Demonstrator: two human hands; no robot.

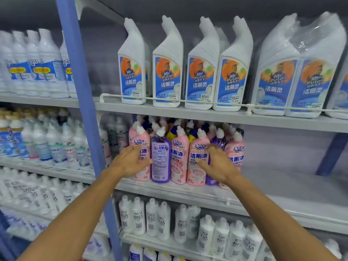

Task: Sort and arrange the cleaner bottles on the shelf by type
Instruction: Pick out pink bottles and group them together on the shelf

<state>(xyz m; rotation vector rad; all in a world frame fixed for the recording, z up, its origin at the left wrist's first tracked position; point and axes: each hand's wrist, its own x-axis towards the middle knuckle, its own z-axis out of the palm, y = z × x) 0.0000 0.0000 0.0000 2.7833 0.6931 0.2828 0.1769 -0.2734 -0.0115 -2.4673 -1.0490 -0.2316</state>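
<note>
On the middle shelf [188,191] stands a tight cluster of cleaner bottles with angled white caps. Pink bottles [179,157] fill most of the front row. A purple bottle [160,159] stands between two pink ones, its back label facing me. Yellow and blue bottles show behind. My left hand [130,161] lies with straight fingers over the leftmost pink bottle [140,140], fingertips touching the purple bottle's side. My right hand [218,164] reaches, fingers spread, onto a second purple bottle [218,143] standing between pink ones at the right.
White Mr Puton bottles [166,72] line the top shelf behind a white rail [188,101]; two shrink-wrapped packs [293,76] stand at its right. A blue upright post [84,110] stands left of the cluster. The middle shelf is bare at its right. White bottles [188,225] fill the shelf below.
</note>
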